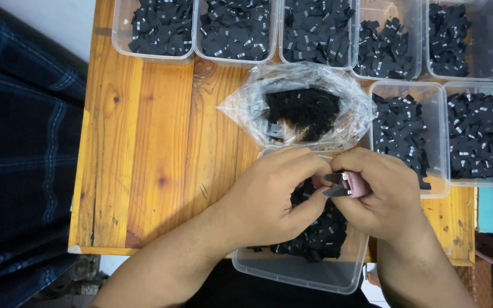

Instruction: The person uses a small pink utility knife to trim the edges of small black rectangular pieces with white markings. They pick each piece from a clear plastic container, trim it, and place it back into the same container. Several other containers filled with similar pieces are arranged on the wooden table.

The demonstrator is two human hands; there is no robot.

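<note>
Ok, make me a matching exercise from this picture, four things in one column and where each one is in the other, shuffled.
Things:
1. plastic bag
2. snips
3. right hand
4. wooden table

Places:
A. under all the tubs
B. gripped in the right hand, blades pointing left
C. behind the hands, open, black labels inside
D. over the nearest tub, beside the left hand

Pairs: 1-C, 2-B, 3-D, 4-A

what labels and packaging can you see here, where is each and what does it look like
Black labels: small black fabric squares with tiny white marks, piled in every tub.
Clear plastic tubs: rectangular, in a row along the table's far edge and at right.
Plastic bag: crinkled, clear, mid-table, open, holding black labels.
Near tub: clear, under both hands.
Snips: pink handle, in the right hand, beside the left hand.
</note>
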